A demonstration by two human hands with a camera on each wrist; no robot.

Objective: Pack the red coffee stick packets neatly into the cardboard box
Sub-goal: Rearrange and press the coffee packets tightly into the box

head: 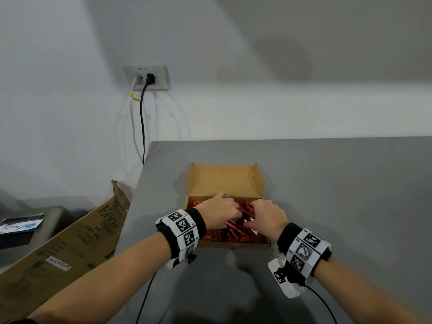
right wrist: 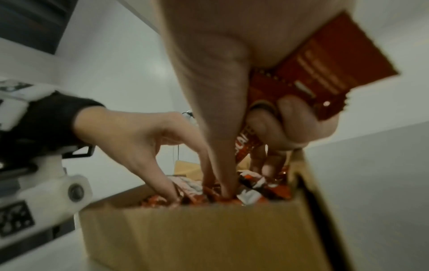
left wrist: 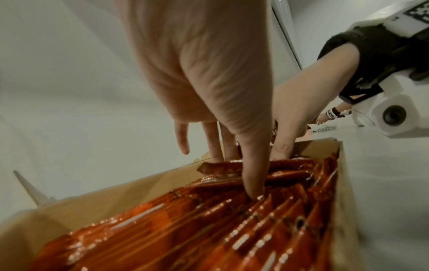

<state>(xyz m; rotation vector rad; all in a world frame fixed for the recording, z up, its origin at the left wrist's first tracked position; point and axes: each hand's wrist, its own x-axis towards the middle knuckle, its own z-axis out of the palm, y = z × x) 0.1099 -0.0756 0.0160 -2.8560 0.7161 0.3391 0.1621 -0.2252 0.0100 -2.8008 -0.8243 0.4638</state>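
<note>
Nearly done: cardboard box (head: 230, 245) already almost full w/ red coffee stick packets (left wrist: 232, 229). Left hand (head: 219, 212) fingers straight, pushing packets apart inside box; right hand (right wrist: 232, 77) grip closed on one packet (right wrist: 329, 69) just above box. Left to do: slot it in, level the rows.

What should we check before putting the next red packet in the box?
1. Cardboard box lid open: ok.
2. Right hand holds packets ready: ok.
3. Left hand fingers parting the packed sticks for a gap: ok.
4. Sticks all lined up: not ok, some at the far end lie crosswise.
5. Room left in the box: cannot tell.
</note>
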